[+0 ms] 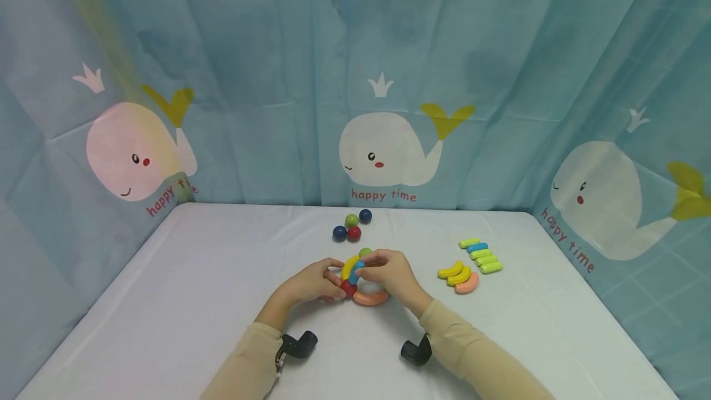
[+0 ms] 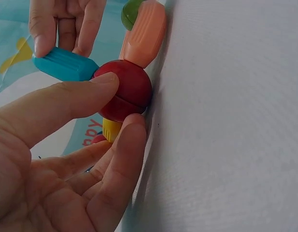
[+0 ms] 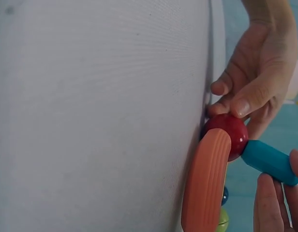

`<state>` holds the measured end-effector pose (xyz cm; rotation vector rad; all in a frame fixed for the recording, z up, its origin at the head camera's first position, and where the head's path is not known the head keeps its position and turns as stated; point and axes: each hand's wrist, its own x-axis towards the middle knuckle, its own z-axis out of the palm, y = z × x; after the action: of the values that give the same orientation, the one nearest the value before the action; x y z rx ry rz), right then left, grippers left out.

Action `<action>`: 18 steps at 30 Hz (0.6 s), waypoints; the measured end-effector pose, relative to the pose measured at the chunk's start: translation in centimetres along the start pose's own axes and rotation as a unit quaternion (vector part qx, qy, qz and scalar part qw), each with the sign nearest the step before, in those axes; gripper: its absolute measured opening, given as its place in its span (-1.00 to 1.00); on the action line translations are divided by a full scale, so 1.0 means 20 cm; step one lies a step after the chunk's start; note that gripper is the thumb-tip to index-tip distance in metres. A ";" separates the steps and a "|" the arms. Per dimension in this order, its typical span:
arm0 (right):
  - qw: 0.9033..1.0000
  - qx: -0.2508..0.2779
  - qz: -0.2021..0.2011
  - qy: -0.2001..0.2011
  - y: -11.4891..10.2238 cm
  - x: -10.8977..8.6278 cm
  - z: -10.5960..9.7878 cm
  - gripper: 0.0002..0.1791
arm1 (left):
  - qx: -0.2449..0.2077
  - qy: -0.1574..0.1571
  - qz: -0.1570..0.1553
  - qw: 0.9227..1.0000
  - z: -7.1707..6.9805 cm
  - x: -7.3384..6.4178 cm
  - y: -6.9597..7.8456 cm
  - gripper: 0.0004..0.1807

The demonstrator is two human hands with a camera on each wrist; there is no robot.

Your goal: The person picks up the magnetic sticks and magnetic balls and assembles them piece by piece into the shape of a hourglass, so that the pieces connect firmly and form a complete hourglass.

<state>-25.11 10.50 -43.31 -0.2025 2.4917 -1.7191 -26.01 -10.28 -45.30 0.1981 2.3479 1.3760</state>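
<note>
My left hand (image 1: 308,284) pinches a red ball (image 2: 134,87) between thumb and fingers, low over the white table. With thumb and fingertips, my right hand (image 1: 395,278) holds a straight blue rod (image 3: 269,162) by its outer end. The rod slants upward, its other end meeting the ball in both wrist views. A curved orange piece (image 1: 371,299) runs from the ball along the table towards the right hand. Behind the ball lies a curved yellow piece (image 1: 349,266), leading to a green ball (image 1: 365,252). Fingers partly hide the yellow piece.
Farther back on the white table (image 1: 222,252) sits a cluster of balls: blue (image 1: 340,233), red (image 1: 354,233) and green (image 1: 352,220). To the right lie curved yellow pieces (image 1: 458,276), an orange one (image 1: 467,283), and several short rods (image 1: 484,254). A whale-print curtain (image 1: 266,110) surrounds the table.
</note>
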 end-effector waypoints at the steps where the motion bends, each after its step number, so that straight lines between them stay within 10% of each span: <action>1: 1.000 0.003 0.002 -0.002 0.00 0.00 0.00 -0.73 | 0.000 0.000 0.000 1.000 0.00 0.00 0.00 -0.27; 10: 0.996 0.070 0.036 -0.031 0.00 -0.01 -0.05 -0.63 | -0.004 -0.001 -0.001 1.000 0.00 0.00 0.00 -0.26; 18: 0.992 0.088 0.058 0.064 0.02 -0.04 -0.28 -0.54 | 0.004 0.009 -0.014 1.000 0.01 0.00 0.01 -0.26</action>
<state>-25.20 16.01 -41.58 0.0672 2.3644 -1.9451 -25.90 -10.03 -45.29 0.1562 2.3620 1.3611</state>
